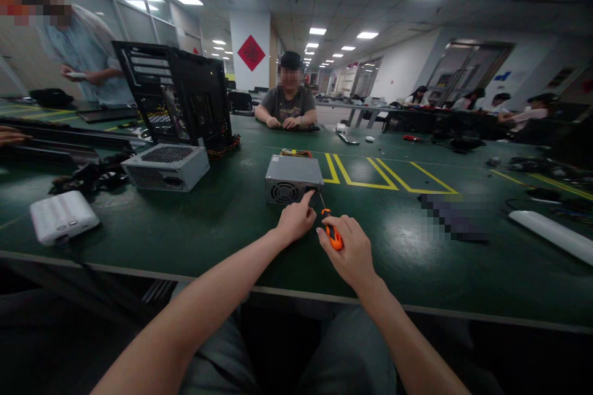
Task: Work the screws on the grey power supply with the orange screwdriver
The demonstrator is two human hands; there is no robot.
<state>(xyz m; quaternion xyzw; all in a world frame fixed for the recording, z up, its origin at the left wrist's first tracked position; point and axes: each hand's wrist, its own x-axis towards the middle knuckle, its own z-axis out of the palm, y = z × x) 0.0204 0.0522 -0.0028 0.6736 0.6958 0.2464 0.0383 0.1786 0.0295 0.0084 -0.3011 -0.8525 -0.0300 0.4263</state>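
A grey computer power supply (293, 168) sits on the table in front of me, its round fan grille facing my side. My left hand (296, 221) reaches to its right front corner. The index finger is stretched out and touches the housing by the dark socket, while the other fingers curl back with nothing visible in them. An orange and black screwdriver (334, 237) is gripped in my right hand (349, 250). Its thin shaft points up and away toward that same corner; whether the tip touches a screw is too small to tell.
A second power supply (185, 166) and an open black computer case (199, 99) stand left, with a white box-shaped device (65, 217) nearer. Yellow tape (365, 185) marks the green table (222, 241). A white bar (551, 234) lies right. A person (291, 105) sits opposite; another stands left.
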